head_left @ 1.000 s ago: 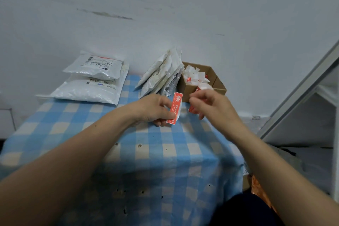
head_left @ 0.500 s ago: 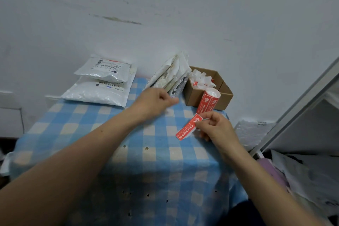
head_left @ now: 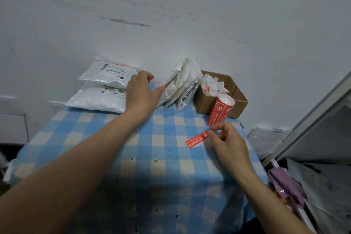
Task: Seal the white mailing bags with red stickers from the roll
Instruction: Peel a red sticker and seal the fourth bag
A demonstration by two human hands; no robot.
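Note:
My right hand (head_left: pixel 227 143) pinches one end of a red sticker (head_left: pixel 195 139) just above the blue checked tablecloth (head_left: pixel 161 157). The red sticker roll (head_left: pixel 221 111) leans against a cardboard box (head_left: pixel 206 103) behind that hand. My left hand (head_left: pixel 142 91) reaches to the back of the table, fingers spread, its thumb touching the nearest of several white mailing bags (head_left: pixel 180 85) that stand leaning against the box. Two filled white bags (head_left: pixel 100 89) lie stacked at the back left.
The cardboard box holds crumpled white backing scraps (head_left: pixel 213 86). A white wall rises right behind the table. A grey shelf frame (head_left: pixel 313 118) stands on the right, with more bags and a purple packet (head_left: pixel 286 186) on the floor beside it.
My left hand let go of the sticker and reached back to the leaning bags. My right hand took the sticker and lowered it toward the cloth.

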